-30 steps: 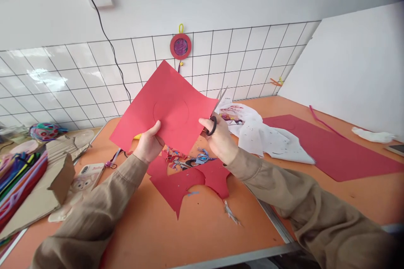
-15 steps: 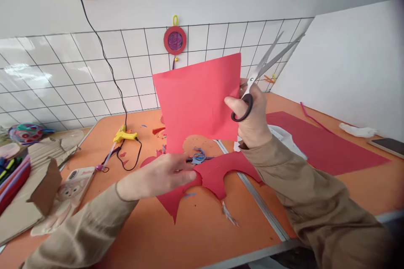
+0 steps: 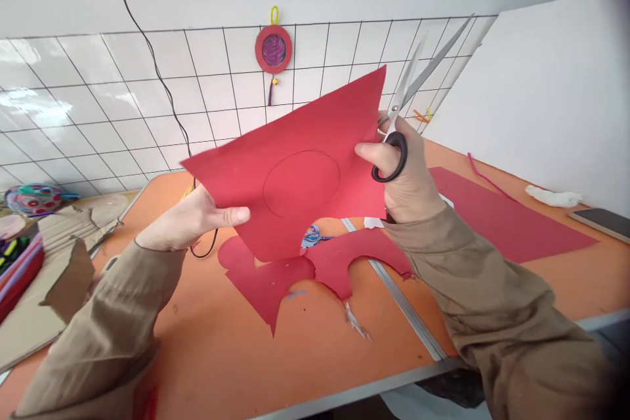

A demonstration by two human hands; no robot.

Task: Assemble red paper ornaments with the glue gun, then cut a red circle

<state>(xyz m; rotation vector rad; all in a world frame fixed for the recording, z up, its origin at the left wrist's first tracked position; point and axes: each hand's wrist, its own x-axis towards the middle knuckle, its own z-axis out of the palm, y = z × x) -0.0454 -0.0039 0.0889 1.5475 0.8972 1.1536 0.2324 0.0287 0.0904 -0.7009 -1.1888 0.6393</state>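
Note:
A sheet of red paper (image 3: 236,177) with a circle drawn on it in thin dark line is held up above the table. My left hand (image 3: 191,216) grips its left edge, thumb on the front and fingers behind. At the right edge, my right hand (image 3: 406,167) pinches the paper under its thumb. That same hand carries a pair of scissors (image 3: 395,108) with black handles, blades spread and pointing up to the right. Below the sheet lie red paper offcuts (image 3: 339,269) with curved cut edges.
An orange table (image 3: 315,361) has a metal strip (image 3: 406,308) across it. Red paper (image 3: 492,216), a phone (image 3: 608,223) and a white crumpled piece (image 3: 554,197) lie right. Cardboard (image 3: 34,335) sits left. A round red ornament (image 3: 259,50) hangs on the tiled wall.
My left hand has risen leftward and taken hold of the paper's left edge. The sheet has turned and tilted, so the drawn circle now shows. The scissors remain in my right hand.

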